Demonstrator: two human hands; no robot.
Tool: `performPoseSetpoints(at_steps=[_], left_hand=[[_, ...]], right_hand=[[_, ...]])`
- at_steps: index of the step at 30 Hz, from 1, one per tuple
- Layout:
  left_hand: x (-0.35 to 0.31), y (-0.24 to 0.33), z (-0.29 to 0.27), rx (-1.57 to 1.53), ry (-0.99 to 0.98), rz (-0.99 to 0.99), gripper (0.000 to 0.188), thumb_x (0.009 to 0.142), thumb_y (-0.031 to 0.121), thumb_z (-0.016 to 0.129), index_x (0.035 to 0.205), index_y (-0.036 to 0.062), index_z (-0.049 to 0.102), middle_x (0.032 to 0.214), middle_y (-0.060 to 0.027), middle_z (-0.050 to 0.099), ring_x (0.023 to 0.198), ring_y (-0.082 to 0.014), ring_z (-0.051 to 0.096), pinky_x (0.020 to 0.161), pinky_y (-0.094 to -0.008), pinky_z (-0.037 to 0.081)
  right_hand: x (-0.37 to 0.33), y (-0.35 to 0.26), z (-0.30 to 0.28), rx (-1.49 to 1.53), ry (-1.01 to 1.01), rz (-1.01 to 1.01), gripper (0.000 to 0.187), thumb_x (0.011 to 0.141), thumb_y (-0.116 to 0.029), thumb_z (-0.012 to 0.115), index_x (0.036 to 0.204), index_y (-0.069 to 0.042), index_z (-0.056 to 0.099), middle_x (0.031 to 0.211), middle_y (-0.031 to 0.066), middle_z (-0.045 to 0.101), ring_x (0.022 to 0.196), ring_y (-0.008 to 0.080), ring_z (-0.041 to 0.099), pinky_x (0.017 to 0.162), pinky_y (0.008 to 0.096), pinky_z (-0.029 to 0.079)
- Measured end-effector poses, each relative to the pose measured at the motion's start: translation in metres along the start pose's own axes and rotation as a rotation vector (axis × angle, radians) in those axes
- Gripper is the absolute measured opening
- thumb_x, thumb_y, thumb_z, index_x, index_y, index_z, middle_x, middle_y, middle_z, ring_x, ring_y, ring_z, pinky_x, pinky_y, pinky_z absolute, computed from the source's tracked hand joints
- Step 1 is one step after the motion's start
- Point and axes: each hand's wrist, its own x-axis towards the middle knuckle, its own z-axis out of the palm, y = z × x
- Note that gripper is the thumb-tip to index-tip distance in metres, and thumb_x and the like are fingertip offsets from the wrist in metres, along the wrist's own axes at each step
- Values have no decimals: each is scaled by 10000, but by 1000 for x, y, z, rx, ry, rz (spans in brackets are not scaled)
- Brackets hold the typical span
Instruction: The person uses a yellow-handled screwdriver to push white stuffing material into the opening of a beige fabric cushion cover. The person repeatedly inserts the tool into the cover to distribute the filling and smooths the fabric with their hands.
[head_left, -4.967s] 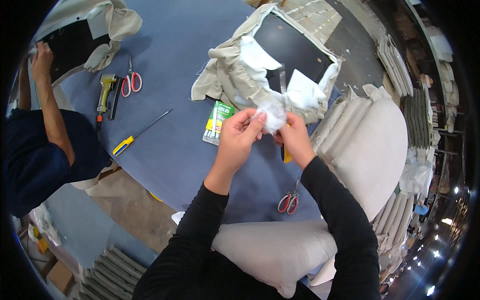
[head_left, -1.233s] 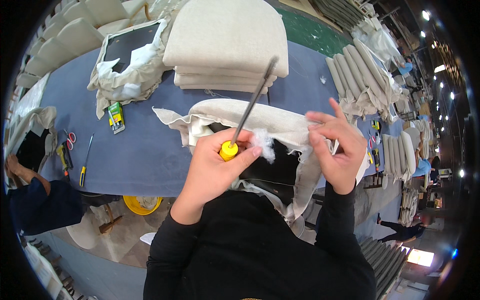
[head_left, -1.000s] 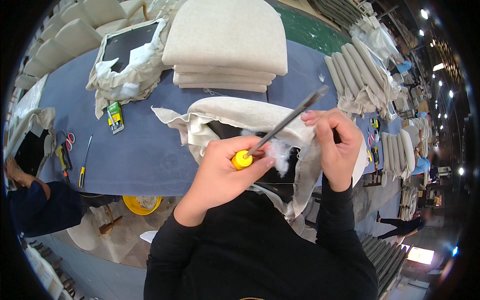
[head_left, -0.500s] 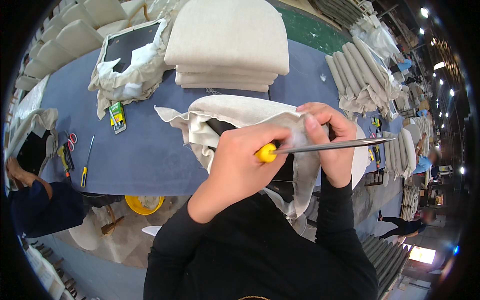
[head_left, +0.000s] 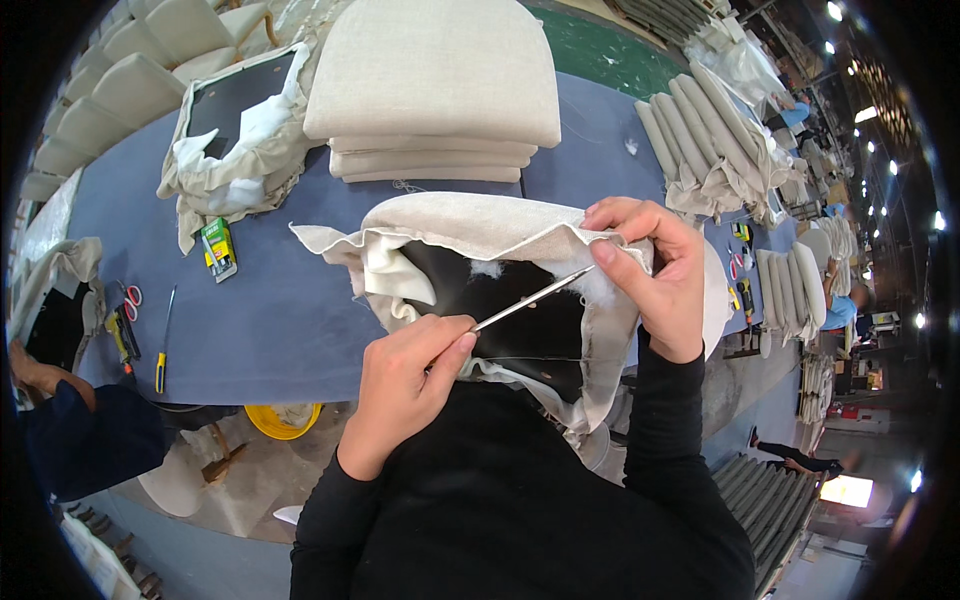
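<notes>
In front of me a beige upholstered chair pad (head_left: 470, 215) stands tilted, its loose fabric cover partly open over a black board (head_left: 520, 325). White stuffing (head_left: 598, 285) shows under the fabric edge. My left hand (head_left: 405, 375) is closed round a screwdriver (head_left: 530, 303); its handle is hidden in my palm. The metal shaft points up to the right, its tip at the stuffing. My right hand (head_left: 660, 265) pinches the cover's edge between thumb and fingers, just right of that tip.
A stack of finished beige pads (head_left: 430, 90) stands behind on the blue table (head_left: 290, 330). Left lie a green box (head_left: 218, 250), another screwdriver (head_left: 165, 345) and red-handled scissors (head_left: 132, 297). A co-worker's arm (head_left: 95, 430) reaches in at left. A yellow bucket (head_left: 280, 422) sits below.
My left hand has drawn back down and left. The screwdriver's shaft, which pointed right across my right hand, now has its tip at the stuffing. My right hand still holds the cover's edge.
</notes>
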Motion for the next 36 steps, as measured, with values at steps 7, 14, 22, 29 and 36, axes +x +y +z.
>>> performPoseSetpoints(at_steps=[7, 14, 22, 29, 36], left_hand=[[0, -6, 3, 100, 76, 18, 106, 1008, 105, 733, 1042, 12, 768, 821, -120, 693, 669, -275, 644, 617, -348, 477], [11, 1, 3, 105, 75, 65, 93, 986, 131, 765, 1037, 54, 778, 811, -90, 696, 678, -281, 665, 611, -373, 493], [3, -6, 0, 61, 35, -28, 88, 981, 114, 760, 1041, 56, 789, 792, -89, 695, 662, -277, 667, 599, -375, 495], [10, 11, -2, 75, 38, 42, 84, 967, 84, 766, 1031, 34, 787, 779, -95, 685, 650, -263, 652, 593, -355, 483], [6, 14, -10, 105, 44, 73, 70, 944, 47, 757, 994, 3, 778, 766, -116, 672, 649, -250, 648, 600, -336, 473]], right_hand=[[-1, 2, 4, 56, 18, 16, 137, 940, -110, 810, 927, -2, 727, 1082, 135, 767, 1063, 227, 692, 1010, 369, 502], [6, 15, -8, 51, -145, -208, 122, 928, -122, 815, 936, -8, 774, 1102, 138, 756, 1046, 239, 693, 1002, 383, 500], [2, 15, -5, 47, 30, -10, 127, 941, -117, 808, 980, 4, 802, 1205, 175, 772, 1130, 251, 712, 1063, 392, 496], [-1, 11, -6, 39, 7, -38, 139, 939, -121, 818, 994, 7, 815, 1243, 200, 772, 1155, 261, 714, 1076, 396, 495], [-9, 27, -13, 349, -147, -215, 518, 772, -319, 1002, 1135, -9, 801, 1469, 255, 672, 1390, 354, 640, 1159, 431, 469]])
